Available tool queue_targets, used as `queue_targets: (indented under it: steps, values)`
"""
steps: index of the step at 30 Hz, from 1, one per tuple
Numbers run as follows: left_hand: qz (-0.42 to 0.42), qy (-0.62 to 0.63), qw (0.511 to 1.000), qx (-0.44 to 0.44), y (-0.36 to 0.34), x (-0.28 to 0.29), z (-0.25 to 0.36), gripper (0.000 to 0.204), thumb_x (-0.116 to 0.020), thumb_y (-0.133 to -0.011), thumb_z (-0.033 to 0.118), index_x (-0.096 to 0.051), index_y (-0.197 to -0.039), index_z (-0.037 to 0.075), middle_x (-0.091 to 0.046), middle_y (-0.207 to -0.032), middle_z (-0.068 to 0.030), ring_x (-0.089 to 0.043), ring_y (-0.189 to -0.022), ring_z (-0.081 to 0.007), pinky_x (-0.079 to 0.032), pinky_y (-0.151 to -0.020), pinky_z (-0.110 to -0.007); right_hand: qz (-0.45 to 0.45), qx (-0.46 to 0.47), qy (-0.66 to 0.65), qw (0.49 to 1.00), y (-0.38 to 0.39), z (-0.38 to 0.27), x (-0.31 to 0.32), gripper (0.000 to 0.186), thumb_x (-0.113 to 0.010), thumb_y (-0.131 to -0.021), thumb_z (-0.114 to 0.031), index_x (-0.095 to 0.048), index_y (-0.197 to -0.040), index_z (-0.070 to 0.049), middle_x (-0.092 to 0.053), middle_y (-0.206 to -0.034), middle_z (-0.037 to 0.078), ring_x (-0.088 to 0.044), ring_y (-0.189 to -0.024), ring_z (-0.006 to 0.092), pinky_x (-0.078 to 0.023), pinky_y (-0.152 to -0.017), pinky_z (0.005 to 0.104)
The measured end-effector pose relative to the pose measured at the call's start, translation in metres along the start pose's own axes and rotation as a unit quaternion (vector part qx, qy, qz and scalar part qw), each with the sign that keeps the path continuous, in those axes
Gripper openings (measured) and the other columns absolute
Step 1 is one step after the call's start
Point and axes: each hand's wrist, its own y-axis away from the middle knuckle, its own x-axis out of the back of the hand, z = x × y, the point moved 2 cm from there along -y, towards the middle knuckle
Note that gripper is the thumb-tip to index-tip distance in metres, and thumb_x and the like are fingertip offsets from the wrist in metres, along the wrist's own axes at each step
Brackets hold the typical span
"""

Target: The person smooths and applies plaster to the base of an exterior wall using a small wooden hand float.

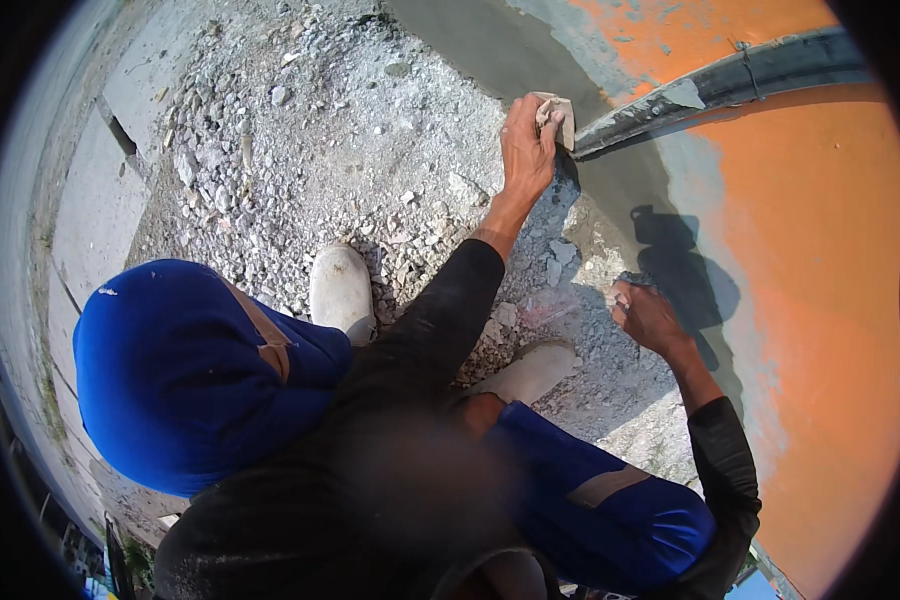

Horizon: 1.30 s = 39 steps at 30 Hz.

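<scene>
Someone is crouching in front of me, with the two hands working well apart from each other. The left hand (530, 145) is clamping a small tan piece (566, 120) between thumb and fingers, and that piece is sitting just beside the tapering end of a long dark strip (805, 68); I can't tell whether the two are touching. The strip is running along an orange wall (820, 230), crossing a grey plaster band (515, 50) at its foot. The right hand (650, 322) is hanging lower down, near that same band, its fingers curling inward, and I can't tell whether they're gripping anything. Black sleeves (440, 310) are covering both arms down toward the wrists. Blue trousers (200, 380) are stretching over the bent knees, and pale boots (341, 290) are standing on crumbly grey rubble (350, 130). A dark shadow (685, 265) is falling across the plaster beside the right hand
</scene>
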Motion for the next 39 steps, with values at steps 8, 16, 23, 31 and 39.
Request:
queue_targets:
  steps: [8, 16, 23, 31, 39]
  values:
    - [0.039, -0.046, 0.995, 0.079, 0.022, -0.012, -0.019, 0.012, -0.06, -0.102, 0.003, -0.056, -0.114, -0.001, -0.06, -0.107, -0.0256, -0.06, -0.101, -0.0498, -0.047, -0.087, -0.057, 0.011, 0.055, 0.026, 0.998, -0.002, 0.002, -0.012, 0.025, -0.079, -0.096, -0.018, -0.067, -0.114, -0.006, -0.074, -0.099, 0.018, -0.071, -0.098, 0.0439, -0.055, -0.087, 0.0543]
    - [0.056, -0.052, 0.997, 0.01, 0.022, -0.006, -0.015, 0.019, -0.065, -0.099, 0.001, -0.062, -0.117, 0.005, -0.058, -0.102, -0.0216, -0.06, -0.095, -0.0461, -0.047, -0.082, -0.054, -0.001, 0.037, 0.01, 0.999, -0.004, -0.001, -0.009, 0.027, -0.079, -0.095, -0.017, -0.064, -0.116, -0.007, -0.074, -0.101, 0.017, -0.07, -0.102, 0.0445, -0.055, -0.089, 0.053]
    - [0.015, -0.135, 0.989, -0.062, 0.015, -0.007, -0.005, 0.031, -0.072, -0.087, -0.004, -0.064, -0.115, 0.005, -0.053, -0.102, -0.0173, -0.057, -0.101, -0.0415, -0.047, -0.088, -0.052, 0.027, 0.036, -0.007, 0.999, -0.006, -0.001, -0.002, 0.027, -0.078, -0.096, -0.018, -0.064, -0.115, -0.004, -0.075, -0.103, 0.019, -0.071, -0.101, 0.045, -0.055, -0.088, 0.0538]
    - [-0.013, -0.123, 0.989, -0.083, 0.001, -0.006, 0.017, 0.036, -0.079, -0.08, -0.001, -0.063, -0.111, 0.007, -0.053, -0.107, -0.0151, -0.054, -0.104, -0.0407, -0.046, -0.089, -0.053, 0.014, 0.028, 0.005, 1.0, -0.003, -0.003, -0.002, 0.029, -0.078, -0.096, -0.018, -0.066, -0.118, -0.003, -0.075, -0.102, 0.022, -0.072, -0.102, 0.0453, -0.056, -0.088, 0.0536]
    - [-0.004, -0.199, 0.979, -0.042, 0.018, 0.006, -0.014, 0.034, -0.079, -0.081, 0.001, -0.067, -0.113, 0.008, -0.055, -0.103, -0.015, -0.055, -0.1, -0.0384, -0.048, -0.088, -0.05, -0.013, 0.014, 0.012, 1.0, -0.007, -0.004, -0.001, 0.03, -0.077, -0.097, -0.019, -0.067, -0.121, -0.004, -0.076, -0.102, 0.021, -0.072, -0.102, 0.0449, -0.056, -0.088, 0.0534]
